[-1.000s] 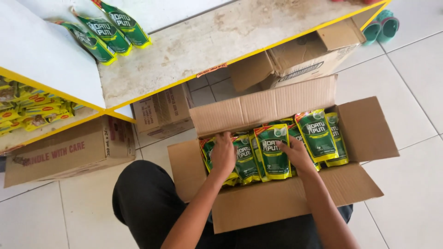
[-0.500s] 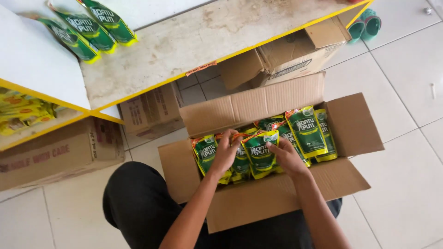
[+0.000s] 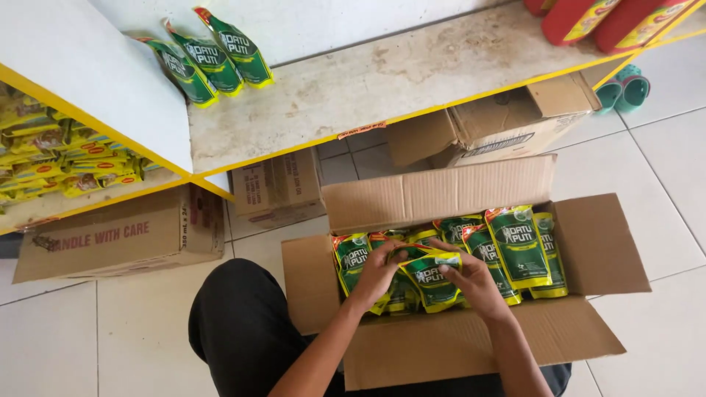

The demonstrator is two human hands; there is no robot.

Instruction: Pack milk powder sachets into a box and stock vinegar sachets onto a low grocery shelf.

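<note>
Hands (image 3: pixel 426 276) cover part of a green pouch (image 3: pixel 434 283).

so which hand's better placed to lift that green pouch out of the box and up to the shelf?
Left, probably. Both hands grip the green pouch, but the left hand sits on the side nearer the three pouches already on the shelf. The right hand would cross over.
</note>
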